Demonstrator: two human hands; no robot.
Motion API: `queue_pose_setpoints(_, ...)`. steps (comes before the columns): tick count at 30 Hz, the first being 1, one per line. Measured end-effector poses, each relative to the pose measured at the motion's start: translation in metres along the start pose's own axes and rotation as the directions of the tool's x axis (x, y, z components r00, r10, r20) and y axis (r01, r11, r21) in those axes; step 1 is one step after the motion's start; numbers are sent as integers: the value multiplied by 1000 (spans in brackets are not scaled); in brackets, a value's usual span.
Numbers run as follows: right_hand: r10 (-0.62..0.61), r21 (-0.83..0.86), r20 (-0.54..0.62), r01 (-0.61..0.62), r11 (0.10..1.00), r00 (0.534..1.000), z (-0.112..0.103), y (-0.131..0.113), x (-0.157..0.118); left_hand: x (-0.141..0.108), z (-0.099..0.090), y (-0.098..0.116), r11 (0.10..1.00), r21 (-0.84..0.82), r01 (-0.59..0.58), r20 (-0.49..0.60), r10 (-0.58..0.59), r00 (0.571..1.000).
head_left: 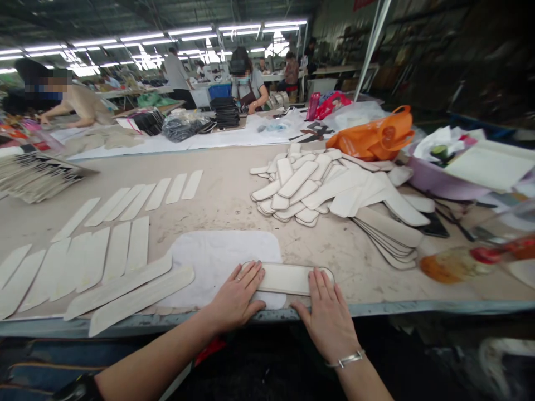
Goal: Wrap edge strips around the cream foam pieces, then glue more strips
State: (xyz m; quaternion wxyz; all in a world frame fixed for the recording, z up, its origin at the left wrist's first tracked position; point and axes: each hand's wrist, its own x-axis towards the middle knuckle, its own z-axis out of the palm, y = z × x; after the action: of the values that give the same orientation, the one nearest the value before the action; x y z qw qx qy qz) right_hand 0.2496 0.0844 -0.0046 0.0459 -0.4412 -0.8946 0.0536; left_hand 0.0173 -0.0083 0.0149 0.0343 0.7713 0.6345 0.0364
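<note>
A long cream strip with rounded ends and a dark edge (286,278) lies flat near the table's front edge, partly over a white sheet (209,250). My left hand (238,295) rests on the strip's left end, its fingers laid flat and its thumb apart. On the right end lies my right hand (328,312), fingers stretched out over the strip, thumb spread towards the table edge. Two long pale strips (142,301) lie left of my left hand. Beyond my right hand is a heap of similar cream strips (309,178).
Rows of pale pieces (117,248) cover the table's left side. At the right are an orange bag (371,136), a purple basin (438,178), a fanned stack of strips (388,236) and a lying bottle with orange contents (455,264). People sit across the table (217,184).
</note>
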Motion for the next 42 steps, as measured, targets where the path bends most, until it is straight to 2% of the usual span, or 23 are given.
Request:
queue_pose_setpoints(3, 20, -2, 26, -20, 1000, 999, -8, -2, 3, 0, 4, -2, 1000, -5, -7, -33, 7, 999)
queue_pose_setpoints(6, 34, 28, 9, -34, 999, 999, -17, -15, 10, 1, 6, -2, 1000, 2, -13, -56, 13, 998)
queue_pose_setpoints(11, -215, 200, -4, 211, 957, 977, -18, -58, 24, 0, 11, -3, 999, 30, -33, -88, 35, 995)
queue_pose_setpoints(15, -261, 264, 29, 245, 933, 965, -8, -72, 30, 1, 17, -7, 998, 39, -58, -129, 63, 990)
queue_pose_setpoints(18, -203, 232, 59, 184, 955, 977, -5, -59, 29, 2, 17, -8, 998, 35, -55, -138, 59, 989)
queue_pose_setpoints(25, 22, 63, 67, -26, 998, 998, -10, -6, 17, 3, 13, -6, 999, 3, -39, -143, 39, 989)
queue_pose_setpoints(30, 142, 6, 19, -142, 990, 990, -8, 14, 10, 2, 10, -5, 1000, 14, -22, -115, 24, 993)
queue_pose_setpoints(34, 264, 20, -55, -263, 964, 963, -8, 33, 11, 5, 9, -8, 999, -36, -11, -137, 6, 991)
queue_pose_setpoints(39, 224, 159, -147, -201, 967, 963, -16, 47, 13, 21, 5, -19, 987, -153, 57, -187, -86, 979)
queue_pose_setpoints(42, 219, 225, -147, -183, 957, 964, -21, 46, 15, 35, -6, -24, 971, -189, 147, -138, -175, 975)
